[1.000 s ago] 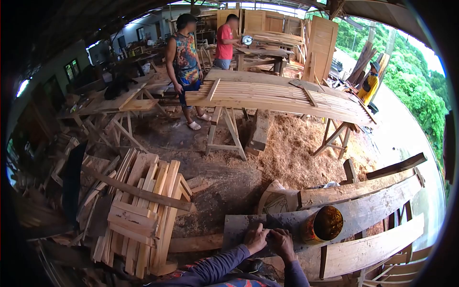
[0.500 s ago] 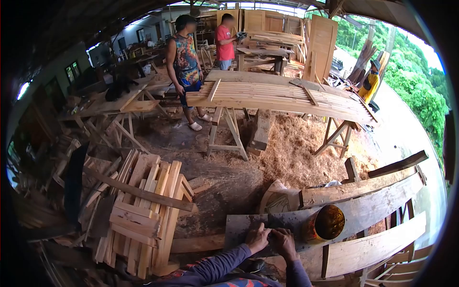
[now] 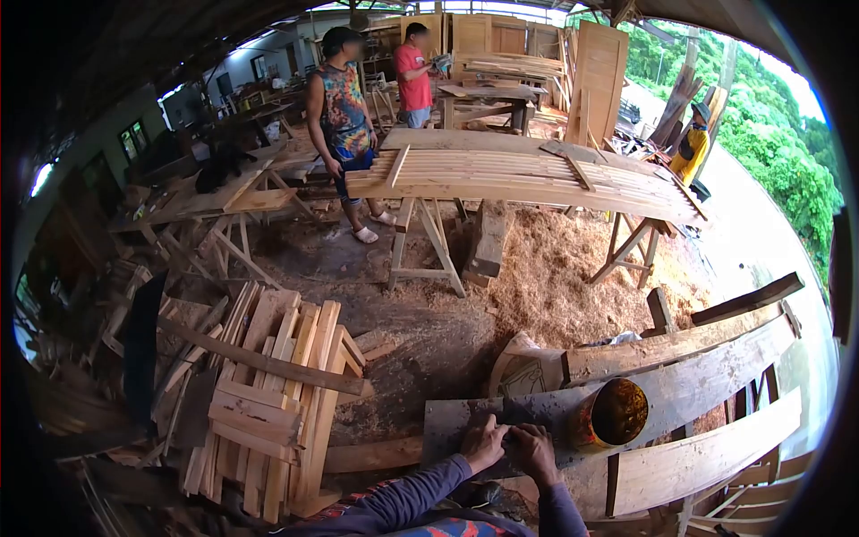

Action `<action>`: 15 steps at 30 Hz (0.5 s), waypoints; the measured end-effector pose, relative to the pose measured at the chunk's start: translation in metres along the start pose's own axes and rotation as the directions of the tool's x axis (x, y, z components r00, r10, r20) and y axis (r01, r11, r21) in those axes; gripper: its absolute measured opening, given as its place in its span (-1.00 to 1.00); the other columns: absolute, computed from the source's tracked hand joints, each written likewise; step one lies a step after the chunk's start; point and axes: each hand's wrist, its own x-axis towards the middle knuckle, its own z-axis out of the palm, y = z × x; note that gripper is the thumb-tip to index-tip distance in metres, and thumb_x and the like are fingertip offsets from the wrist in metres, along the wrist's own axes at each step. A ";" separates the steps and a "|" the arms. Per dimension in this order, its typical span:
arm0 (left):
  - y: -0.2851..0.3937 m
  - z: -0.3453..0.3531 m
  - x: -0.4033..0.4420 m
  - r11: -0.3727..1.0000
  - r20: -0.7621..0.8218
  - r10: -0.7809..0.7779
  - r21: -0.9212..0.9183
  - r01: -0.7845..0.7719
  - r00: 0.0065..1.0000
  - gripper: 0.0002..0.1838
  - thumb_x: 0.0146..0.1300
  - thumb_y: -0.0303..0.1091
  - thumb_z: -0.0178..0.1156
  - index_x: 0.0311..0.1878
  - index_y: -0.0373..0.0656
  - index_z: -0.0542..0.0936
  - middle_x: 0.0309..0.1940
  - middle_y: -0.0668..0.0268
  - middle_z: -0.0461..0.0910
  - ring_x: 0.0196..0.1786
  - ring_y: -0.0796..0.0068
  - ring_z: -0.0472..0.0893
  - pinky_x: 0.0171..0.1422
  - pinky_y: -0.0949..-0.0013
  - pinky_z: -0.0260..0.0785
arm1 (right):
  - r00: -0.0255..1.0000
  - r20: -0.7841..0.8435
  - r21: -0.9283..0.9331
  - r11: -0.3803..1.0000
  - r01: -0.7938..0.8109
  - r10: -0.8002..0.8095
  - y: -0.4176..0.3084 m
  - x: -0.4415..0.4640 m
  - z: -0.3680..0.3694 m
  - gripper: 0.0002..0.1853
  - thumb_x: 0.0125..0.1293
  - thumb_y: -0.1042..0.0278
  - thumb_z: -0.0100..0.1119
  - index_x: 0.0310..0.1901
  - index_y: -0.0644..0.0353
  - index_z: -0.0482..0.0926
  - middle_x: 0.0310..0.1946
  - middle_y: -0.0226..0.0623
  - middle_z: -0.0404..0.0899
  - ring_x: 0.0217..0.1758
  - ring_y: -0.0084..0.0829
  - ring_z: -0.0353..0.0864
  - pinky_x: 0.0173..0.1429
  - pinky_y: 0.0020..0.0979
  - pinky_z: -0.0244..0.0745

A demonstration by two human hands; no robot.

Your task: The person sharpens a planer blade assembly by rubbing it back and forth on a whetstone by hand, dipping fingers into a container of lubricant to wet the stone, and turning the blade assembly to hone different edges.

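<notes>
Both bare hands, in dark purple-grey sleeves, are close together over the near end of a long, dark grey, stained wooden counter. The left hand has its fingers curled, and the right hand is bent in towards it, so that the fingertips meet. The grip of each hand is partly closed; whether anything small is pinched between them cannot be told, as the fingers cover the spot.

The round metal can with a stained orange-brown side and a dark, amber-streaked inside stands on the counter just beside the right hand, on its right, its open mouth facing up. No finger touches it.

Along the far side of the counter lies a thick, pale brown wooden beam, with a dark squared timber beyond it. A broad, pale wooden plank runs along the near side. To the left, a stack of pale sawn boards lies under a long brown plank set across it.

Farther off, a long panel of pale slats rests on wooden trestles above orange-tan shavings. A person in a multicoloured sleeveless shirt stands at its left end, a person in a red shirt is behind, and a person in yellow is at the far right
</notes>
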 end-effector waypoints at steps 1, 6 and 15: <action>0.000 0.000 0.000 1.000 0.000 0.001 0.000 -0.001 1.000 -0.61 0.12 -0.42 0.42 0.06 -0.13 0.65 -0.02 -0.02 0.53 -0.05 -0.18 0.68 0.00 -0.10 0.59 | 1.000 0.003 -0.003 1.000 -0.002 0.002 -0.001 0.001 -0.001 -0.57 0.18 0.18 0.52 0.08 0.11 0.79 0.11 -0.14 0.75 0.15 -0.02 0.67 0.28 -0.09 0.54; -0.002 0.003 0.000 1.000 -0.011 -0.003 0.003 0.003 1.000 -0.65 0.11 -0.41 0.42 0.01 -0.12 0.65 -0.04 0.02 0.53 -0.05 -0.14 0.69 -0.01 -0.08 0.59 | 0.999 0.030 0.013 0.999 -0.035 0.034 -0.011 0.003 -0.011 -0.59 0.22 0.21 0.48 0.11 0.10 0.78 0.14 -0.15 0.74 0.17 -0.04 0.66 0.30 -0.10 0.51; -0.007 0.006 0.001 1.000 0.007 0.015 0.002 -0.015 1.000 -0.48 0.05 -0.39 0.46 0.16 -0.12 0.66 0.03 -0.02 0.53 -0.07 -0.16 0.70 -0.02 -0.10 0.60 | 0.999 0.035 0.019 0.999 -0.035 0.034 -0.008 0.002 -0.008 -0.57 0.19 0.26 0.46 0.12 0.12 0.78 0.16 -0.16 0.73 0.19 -0.05 0.66 0.32 -0.11 0.50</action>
